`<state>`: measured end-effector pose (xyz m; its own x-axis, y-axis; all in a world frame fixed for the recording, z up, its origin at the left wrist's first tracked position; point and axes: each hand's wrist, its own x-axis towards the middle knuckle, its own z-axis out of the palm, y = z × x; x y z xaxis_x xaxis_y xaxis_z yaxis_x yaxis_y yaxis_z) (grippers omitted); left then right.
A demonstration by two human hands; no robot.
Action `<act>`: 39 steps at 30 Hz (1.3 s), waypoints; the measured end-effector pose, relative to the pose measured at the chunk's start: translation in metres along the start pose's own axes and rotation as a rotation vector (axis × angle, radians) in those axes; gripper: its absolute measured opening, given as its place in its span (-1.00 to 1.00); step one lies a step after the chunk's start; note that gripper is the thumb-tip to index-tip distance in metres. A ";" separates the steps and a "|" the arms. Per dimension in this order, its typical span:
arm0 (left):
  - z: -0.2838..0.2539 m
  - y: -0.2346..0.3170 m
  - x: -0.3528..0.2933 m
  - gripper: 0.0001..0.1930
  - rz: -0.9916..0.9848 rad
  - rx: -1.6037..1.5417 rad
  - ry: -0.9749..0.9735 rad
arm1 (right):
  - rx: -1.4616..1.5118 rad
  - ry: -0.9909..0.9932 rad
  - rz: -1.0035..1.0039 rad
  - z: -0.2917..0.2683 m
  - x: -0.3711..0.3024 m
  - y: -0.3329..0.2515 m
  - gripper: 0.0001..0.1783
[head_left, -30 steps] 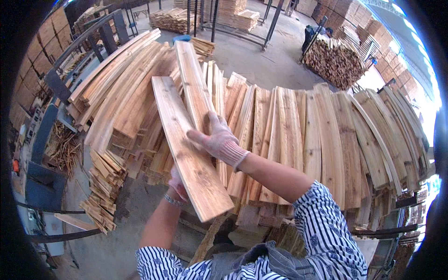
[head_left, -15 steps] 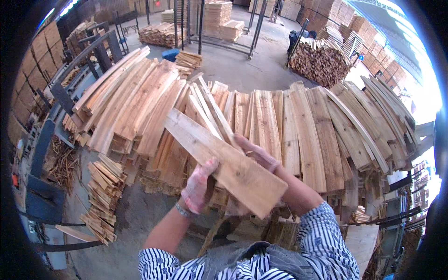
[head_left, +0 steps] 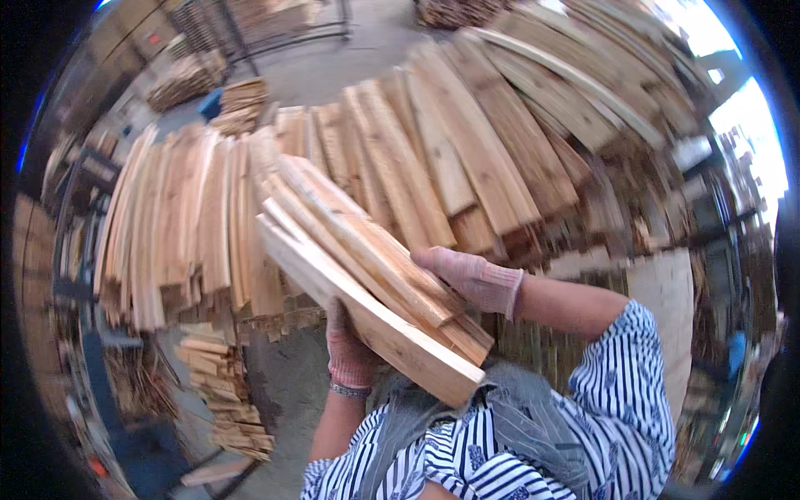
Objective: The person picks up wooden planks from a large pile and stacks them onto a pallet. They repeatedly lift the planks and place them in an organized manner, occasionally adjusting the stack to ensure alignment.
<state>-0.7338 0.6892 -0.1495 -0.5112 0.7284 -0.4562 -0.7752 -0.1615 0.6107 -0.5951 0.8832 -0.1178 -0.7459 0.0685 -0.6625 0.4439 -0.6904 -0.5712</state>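
Between both hands I carry a small bundle of wooden boards (head_left: 375,321), tilted, with its near end close to my body. My left hand (head_left: 350,350), in a pinkish glove, is closed around the bundle's left side, its lower fingers hidden by the wood. On the right side of the bundle, my gloved right hand (head_left: 471,275) grips the boards from above. The bundle lies over the near edge of a long row of boards (head_left: 467,125), laid side by side with their ends toward me.
A heap of short wood offcuts (head_left: 221,392) lies at lower left. Farther off stand a blue container (head_left: 210,103), a stack of short wood (head_left: 240,107) and a dark metal frame (head_left: 287,43). A pale flat panel (head_left: 662,292) is at the right.
My view has swung right and down. Half a second ago a single wide board showed between my hands; now several boards are gathered there, held nearer my body.
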 end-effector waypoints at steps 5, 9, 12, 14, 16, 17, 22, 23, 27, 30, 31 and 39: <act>-0.101 -0.033 0.054 -0.31 0.181 0.367 -0.139 | -0.364 0.223 -0.234 0.006 -0.018 0.034 0.04; -0.055 -0.012 0.034 -0.22 0.215 0.820 -0.177 | -0.752 0.356 -0.355 0.016 -0.039 0.022 0.05; -0.026 -0.008 0.025 -0.20 -0.171 0.135 -0.160 | -0.786 0.408 -0.516 0.015 -0.039 0.045 0.09; 0.009 -0.014 0.027 -0.20 -0.176 0.127 -0.170 | -0.785 0.421 -0.531 0.016 -0.052 0.041 0.10; 0.037 -0.022 0.032 -0.20 -0.119 0.257 -0.259 | -0.800 0.464 -0.647 0.010 -0.063 0.044 0.11; 0.051 -0.024 0.038 -0.20 -0.092 0.307 -0.305 | -0.751 0.468 -0.733 0.003 -0.065 0.046 0.18; 0.103 -0.036 0.086 -0.20 -0.135 0.434 -0.524 | -0.591 0.618 -0.888 -0.015 -0.082 0.033 0.41; 0.117 -0.046 0.091 -0.20 -0.154 0.462 -0.584 | -0.592 0.704 -0.937 -0.022 -0.100 0.026 0.44; 0.178 -0.076 0.106 -0.19 -0.184 0.548 -0.792 | -0.629 1.126 -0.911 -0.045 -0.168 -0.021 0.46; 0.226 -0.104 0.111 -0.19 -0.240 0.568 -0.962 | -0.570 1.289 -0.799 -0.079 -0.202 -0.007 0.40; 0.242 -0.121 0.112 -0.19 -0.280 0.580 -1.043 | -0.516 1.379 -0.793 -0.092 -0.212 0.009 0.40; 0.355 -0.215 0.074 -0.21 -0.596 0.632 -1.471 | -0.336 1.855 -0.919 -0.126 -0.291 0.084 0.35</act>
<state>-0.4737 1.0141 -0.0847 0.8012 0.5982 0.0162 -0.2761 0.3457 0.8968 -0.2777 0.8960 -0.0342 0.4103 0.8518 0.3259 0.5330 0.0660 -0.8436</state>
